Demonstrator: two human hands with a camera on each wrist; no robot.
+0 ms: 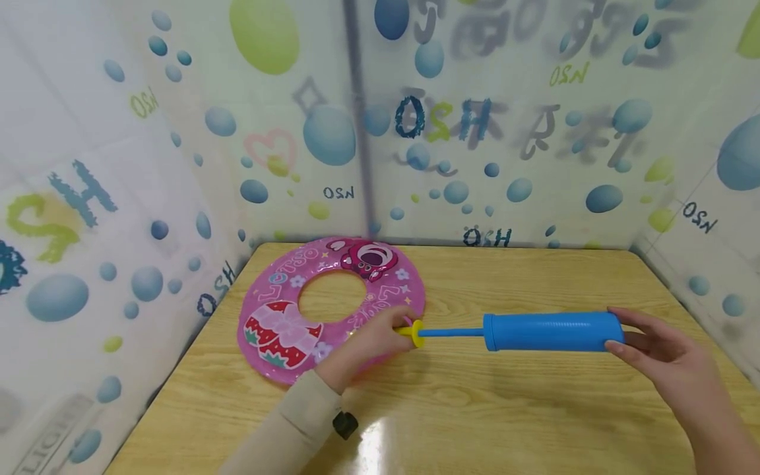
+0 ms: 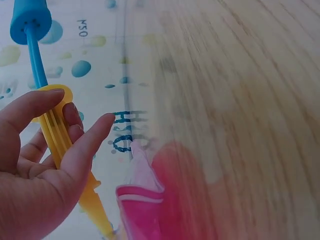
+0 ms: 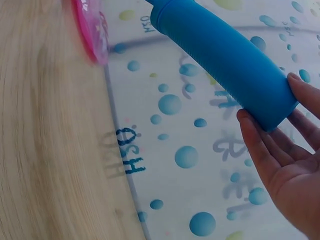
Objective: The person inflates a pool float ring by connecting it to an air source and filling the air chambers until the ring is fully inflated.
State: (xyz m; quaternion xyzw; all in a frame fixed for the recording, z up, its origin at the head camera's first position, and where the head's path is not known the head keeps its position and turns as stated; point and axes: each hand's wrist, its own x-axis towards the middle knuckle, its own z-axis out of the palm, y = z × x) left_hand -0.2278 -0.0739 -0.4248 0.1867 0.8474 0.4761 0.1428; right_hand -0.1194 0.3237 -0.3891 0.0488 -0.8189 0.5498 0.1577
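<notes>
A hand air pump has a blue cylinder (image 1: 552,332), a thin blue rod (image 1: 452,332) drawn out of it and a yellow ribbed end piece (image 2: 60,132). My left hand (image 1: 380,336) grips the yellow piece, which tapers to a tip below the palm in the left wrist view. At the cylinder's far end, my right hand (image 1: 671,363) holds it between thumb and fingers. The pump lies level above the table. Behind the left hand, a pink inflatable swim ring (image 1: 252,316) with a bear and strawberries printed on it rests on the table.
The wood-grain table (image 1: 505,409) reaches to a back wall (image 1: 522,152) hung with a bubble-patterned sheet. Similar patterned walls stand at the left and right. The swim ring fills the table's back left part.
</notes>
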